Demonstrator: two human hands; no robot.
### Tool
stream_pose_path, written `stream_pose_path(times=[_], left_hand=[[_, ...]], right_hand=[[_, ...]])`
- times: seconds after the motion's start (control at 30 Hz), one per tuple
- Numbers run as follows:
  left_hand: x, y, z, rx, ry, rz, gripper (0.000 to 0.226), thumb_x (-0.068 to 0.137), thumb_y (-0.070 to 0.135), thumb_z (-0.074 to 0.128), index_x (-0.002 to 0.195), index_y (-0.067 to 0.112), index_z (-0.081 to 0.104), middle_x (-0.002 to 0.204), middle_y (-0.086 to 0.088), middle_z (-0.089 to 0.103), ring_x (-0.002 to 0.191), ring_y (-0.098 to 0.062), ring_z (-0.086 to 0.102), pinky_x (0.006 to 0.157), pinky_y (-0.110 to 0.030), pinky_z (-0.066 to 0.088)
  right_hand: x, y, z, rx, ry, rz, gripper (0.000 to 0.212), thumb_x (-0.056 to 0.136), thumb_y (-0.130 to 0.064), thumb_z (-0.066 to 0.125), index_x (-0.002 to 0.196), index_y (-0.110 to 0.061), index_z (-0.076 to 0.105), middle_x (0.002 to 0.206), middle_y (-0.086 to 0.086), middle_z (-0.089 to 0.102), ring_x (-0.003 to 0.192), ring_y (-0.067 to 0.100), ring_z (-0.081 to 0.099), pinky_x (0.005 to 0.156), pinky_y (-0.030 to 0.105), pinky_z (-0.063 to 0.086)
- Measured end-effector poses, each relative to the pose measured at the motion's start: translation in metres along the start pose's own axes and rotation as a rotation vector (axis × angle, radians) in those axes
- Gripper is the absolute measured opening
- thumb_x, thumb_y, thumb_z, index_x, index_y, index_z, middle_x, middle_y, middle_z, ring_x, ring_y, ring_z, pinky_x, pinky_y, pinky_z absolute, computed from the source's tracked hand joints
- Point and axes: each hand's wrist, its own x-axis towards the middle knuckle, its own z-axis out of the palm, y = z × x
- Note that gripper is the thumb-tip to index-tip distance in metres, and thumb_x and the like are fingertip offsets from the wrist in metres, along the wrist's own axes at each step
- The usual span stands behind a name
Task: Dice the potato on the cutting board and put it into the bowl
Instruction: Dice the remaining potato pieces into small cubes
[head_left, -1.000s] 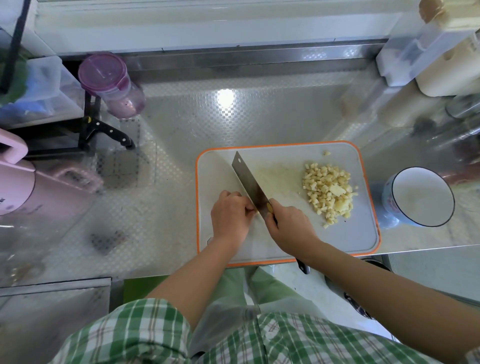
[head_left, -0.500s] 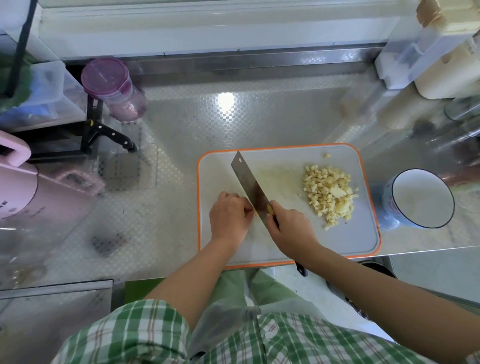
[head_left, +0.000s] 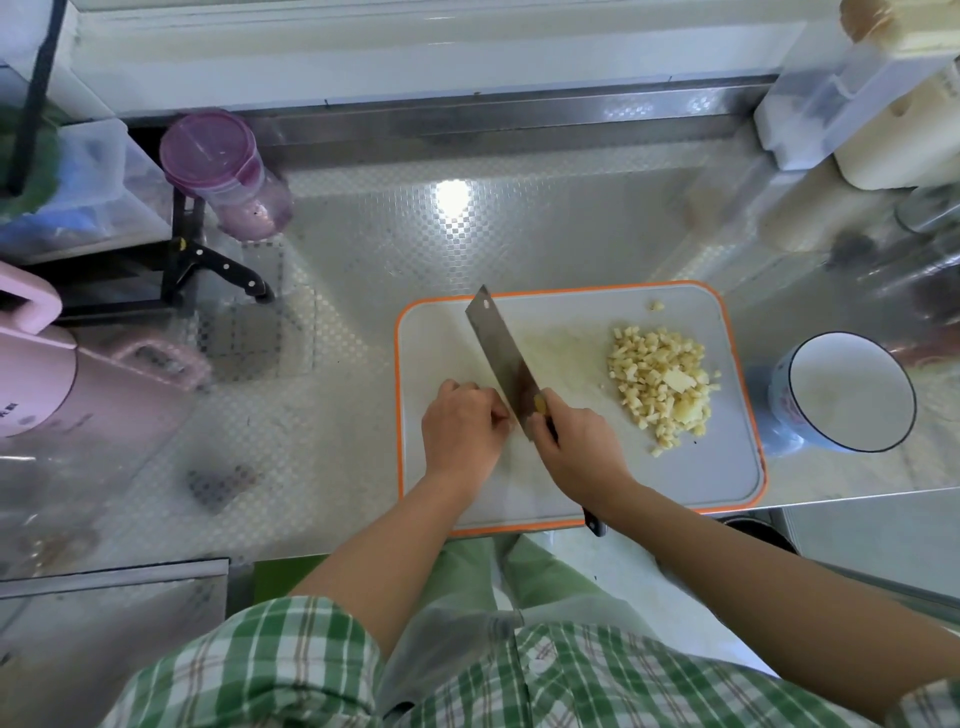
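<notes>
A white cutting board (head_left: 722, 483) with an orange rim lies on the steel counter. A heap of diced potato (head_left: 660, 384) sits on its right half. My right hand (head_left: 576, 457) grips the handle of a cleaver (head_left: 501, 353), whose blade rests edge-down on the board. My left hand (head_left: 462, 431) is curled on the board just left of the blade; what it presses down is hidden under the fingers. A white bowl (head_left: 852, 392) with a dark rim stands empty to the right of the board.
A pink kettle (head_left: 36, 374) stands at the left edge. A black-handled knife (head_left: 223, 267) lies by a rack, beside a purple-lidded jar (head_left: 223, 171). White containers (head_left: 852, 104) crowd the back right corner. The counter's front edge runs just below the board.
The cleaver and both hands stay almost in place by the blade's heel; only slight shifts show between frames. The potato heap and bowl have not moved.
</notes>
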Motion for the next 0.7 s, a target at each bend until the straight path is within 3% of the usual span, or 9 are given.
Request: stream_pose_path(times=[0.1,0.27,0.4,0.47,0.57,0.7], left_hand=[[0.001,-0.003,0.001,-0.039,0.006,0.054,0.008,0.080,0.025,0.069,0.089,0.025,0.069,0.087,0.006,0.065,0.093,-0.018,0.051,0.065,-0.031,0.046],[0.007,-0.004,-0.001,0.056,0.009,0.263,0.038,0.076,0.018,0.074,0.111,0.027,0.062,0.088,0.000,0.059,0.095,-0.021,0.049,0.067,-0.031,0.045],[0.012,-0.001,0.000,0.105,0.008,0.349,0.019,0.074,0.016,0.077,0.090,0.025,0.071,0.083,0.000,0.060,0.090,-0.022,0.051,0.064,-0.030,0.046],[0.013,-0.001,0.003,0.097,0.037,0.320,0.012,0.072,0.018,0.079,0.079,0.023,0.071,0.079,0.000,0.060,0.086,-0.022,0.053,0.061,-0.030,0.045],[0.011,0.002,0.004,0.054,0.050,0.202,0.009,0.076,0.026,0.077,0.082,0.022,0.072,0.082,0.001,0.063,0.089,-0.022,0.052,0.064,-0.032,0.044],[0.006,0.005,0.004,0.055,0.085,0.141,0.020,0.077,0.036,0.075,0.086,0.021,0.066,0.084,0.001,0.063,0.090,-0.021,0.052,0.066,-0.032,0.043]], right_hand=[[0.001,0.008,-0.013,0.155,0.101,0.034,0.007,0.098,-0.019,0.046,0.090,-0.019,0.046,0.049,-0.004,0.039,0.047,0.023,0.041,0.047,0.033,0.029],[0.000,0.020,-0.032,0.222,0.124,0.089,0.032,0.097,-0.017,0.047,0.074,-0.034,0.033,0.049,0.001,0.040,0.045,0.019,0.037,0.047,0.033,0.027],[-0.007,0.028,-0.034,0.267,0.109,0.145,0.034,0.096,-0.016,0.047,0.068,-0.030,0.032,0.050,0.003,0.037,0.045,0.016,0.032,0.047,0.032,0.025],[-0.010,0.030,-0.034,0.261,0.095,0.147,0.030,0.096,-0.018,0.048,0.070,-0.024,0.035,0.051,0.007,0.039,0.045,0.020,0.035,0.047,0.035,0.026],[-0.011,0.029,-0.032,0.235,0.068,0.143,0.023,0.096,-0.019,0.047,0.075,-0.016,0.039,0.053,0.011,0.046,0.048,0.029,0.044,0.047,0.041,0.032],[-0.012,0.021,-0.029,0.150,0.025,0.108,0.034,0.096,-0.018,0.046,0.067,-0.025,0.029,0.050,-0.002,0.036,0.044,0.017,0.034,0.047,0.033,0.026]])
